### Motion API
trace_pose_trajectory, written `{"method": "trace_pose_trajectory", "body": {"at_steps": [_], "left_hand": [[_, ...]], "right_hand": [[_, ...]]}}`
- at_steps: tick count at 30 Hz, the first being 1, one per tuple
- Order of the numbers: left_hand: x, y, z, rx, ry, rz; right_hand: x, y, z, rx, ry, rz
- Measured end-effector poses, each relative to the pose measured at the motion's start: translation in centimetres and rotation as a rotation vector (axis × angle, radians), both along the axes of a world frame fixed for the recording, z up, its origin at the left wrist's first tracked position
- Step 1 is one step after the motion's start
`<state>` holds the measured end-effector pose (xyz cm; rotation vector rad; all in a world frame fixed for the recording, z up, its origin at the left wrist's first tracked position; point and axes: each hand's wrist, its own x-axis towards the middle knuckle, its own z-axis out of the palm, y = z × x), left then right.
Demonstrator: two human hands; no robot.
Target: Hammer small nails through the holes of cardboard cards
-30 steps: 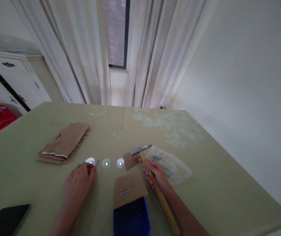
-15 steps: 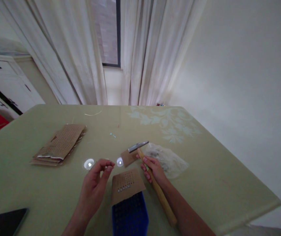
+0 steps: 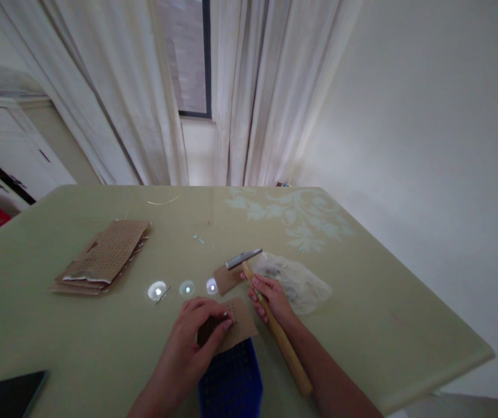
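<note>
My left hand (image 3: 197, 331) is over the perforated cardboard piece (image 3: 243, 321), thumb and forefinger pinched around a small silver-headed piece (image 3: 226, 314). Its exact kind is too small to make out. The hand covers the left part of the cardboard, which rests at the far end of a blue plastic basket (image 3: 231, 380). To the right, my right hand (image 3: 270, 299) is wrapped around the wooden handle of a hammer (image 3: 286, 345). The hammer's metal head lies above a smaller cardboard piece (image 3: 226, 280).
A clear plastic bag (image 3: 301, 284) with dark contents lies beyond my right hand. Perforated cardboard sheets (image 3: 109, 252) are stacked at the left. A thin metal pin (image 3: 163, 295) lies by a bright reflection. A dark phone (image 3: 14, 393) with a white cable sits at the near left.
My left hand has moved right and down, from beside the cardboard to over it, covering the row of silver heads seen there before. My right hand with the hammer has stayed nearly still.
</note>
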<state>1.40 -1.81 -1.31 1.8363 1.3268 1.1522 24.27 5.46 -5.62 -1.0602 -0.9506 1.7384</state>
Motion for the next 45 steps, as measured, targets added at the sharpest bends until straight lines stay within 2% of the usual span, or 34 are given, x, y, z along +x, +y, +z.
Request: {"method": "trace_pose_trajectory", "body": {"at_steps": [11,18,21,24,27,29,32,34,37,41,45], "left_hand": [[0.1,-0.1,0.2,0.018,0.007,-0.037],[0.2,0.2,0.6,0.106,0.070,-0.083],[0.2,0.5,0.6,0.164,0.120,-0.109],[0.2,0.6,0.7,0.192,0.171,-0.144],[0.1,0.4,0.9,0.221,0.211,-0.162],[0.2,0.3,0.9,0.238,0.232,-0.156],[0.3,0.2,0.8,0.247,0.267,-0.152],[0.3,0.2,0.7,0.256,0.282,-0.158],[0.4,0.1,0.5,0.278,0.270,-0.151],[0.6,0.0,0.6,0.298,0.244,-0.129],[0.8,0.0,0.9,0.296,0.233,-0.123]], "right_hand": [[0.1,0.1,-0.1,-0.002,-0.016,0.008],[-0.1,0.0,0.6,0.011,-0.050,0.012],[0.2,-0.7,2.3,0.040,-0.074,0.008],[1.1,-2.6,5.6,0.094,-0.130,0.009],[2.5,-5.8,9.9,0.183,-0.427,0.112],[3.2,-8.1,12.7,0.207,-0.610,0.233],[3.5,-10.6,15.6,0.308,-0.803,0.318],[3.3,-11.5,16.5,0.455,-0.911,0.321],[2.9,-11.9,16.9,0.622,-1.023,0.309],[2.8,-11.8,16.6,0.646,-1.101,0.386],[2.8,-12.1,16.2,0.725,-1.114,0.295]]}}
